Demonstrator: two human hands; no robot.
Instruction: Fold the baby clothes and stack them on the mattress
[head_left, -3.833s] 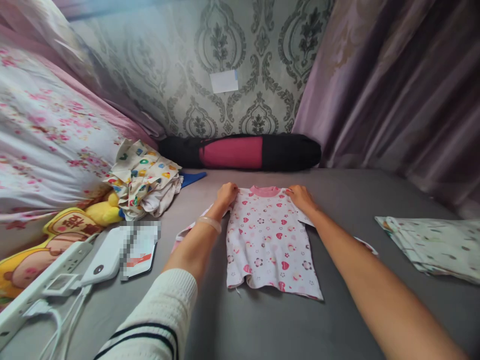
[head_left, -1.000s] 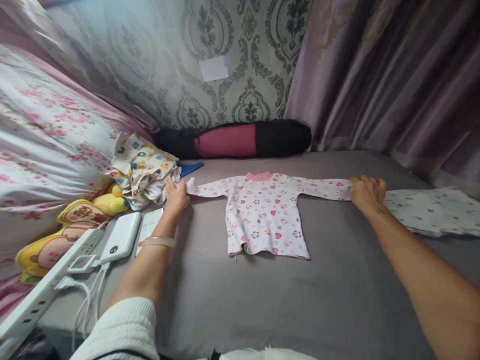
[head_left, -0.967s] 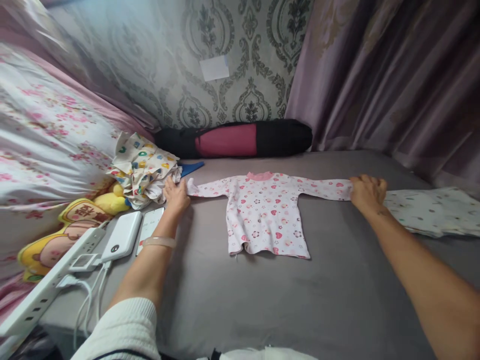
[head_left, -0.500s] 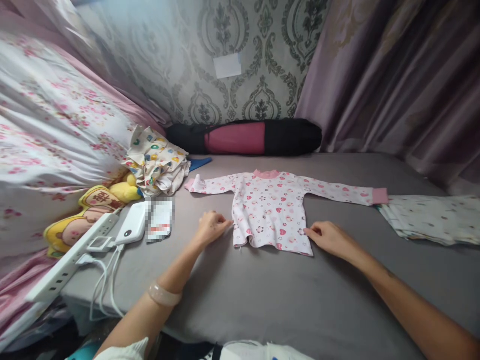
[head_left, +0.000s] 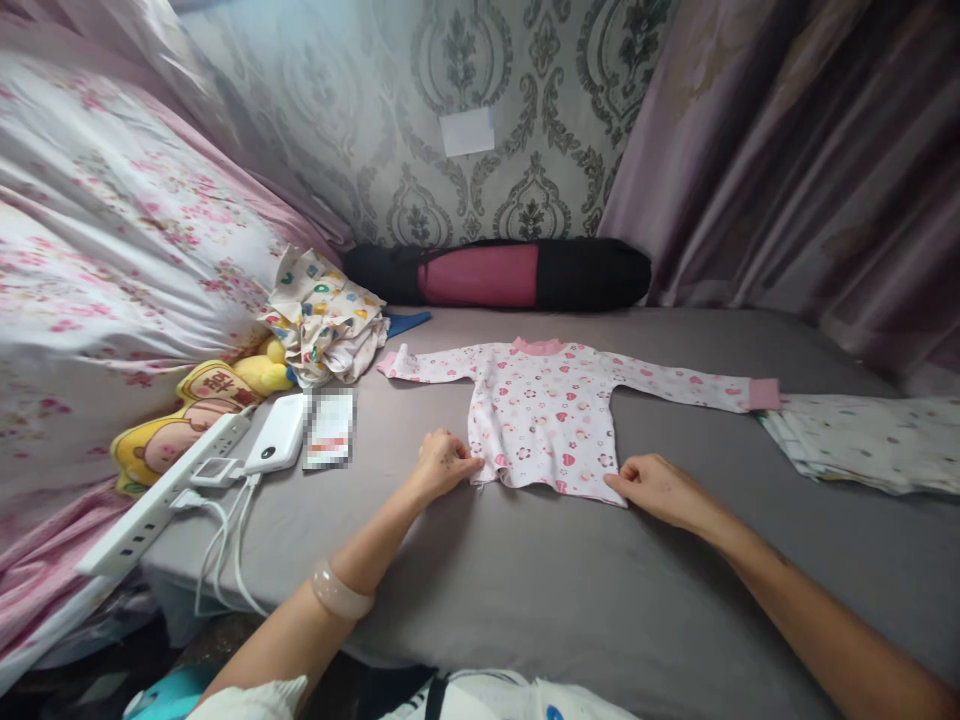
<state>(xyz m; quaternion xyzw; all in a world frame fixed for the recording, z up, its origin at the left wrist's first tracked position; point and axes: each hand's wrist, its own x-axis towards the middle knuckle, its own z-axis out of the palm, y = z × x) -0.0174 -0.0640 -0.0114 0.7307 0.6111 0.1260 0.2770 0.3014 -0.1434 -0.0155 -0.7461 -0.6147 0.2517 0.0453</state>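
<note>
A small long-sleeved shirt (head_left: 544, 425), white with pink hearts and flowers, lies spread on a grey sheet, its pink collar away from me and both sleeves stretched sideways. The left cuff is partly folded over, and the hem has a few ripples near its left end. My left hand (head_left: 442, 467) pinches the shirt's lower left edge, fingers closed. At the lower right corner of the hem, my right hand (head_left: 658, 490) grips the fabric between thumb and forefinger.
Folded pale cloth (head_left: 870, 440) lies by the right cuff. Left are a heap of patterned clothes (head_left: 322, 315), a yellow plush toy (head_left: 161, 445), a white power bank (head_left: 276, 435) with cables and a power strip (head_left: 165, 495). A black-and-pink long bag (head_left: 480, 275) lies along the wall.
Both hands have slid slightly down the shirt's sides toward the hem corners and now pinch there. The shirt stays spread out; the view has shifted a little.
</note>
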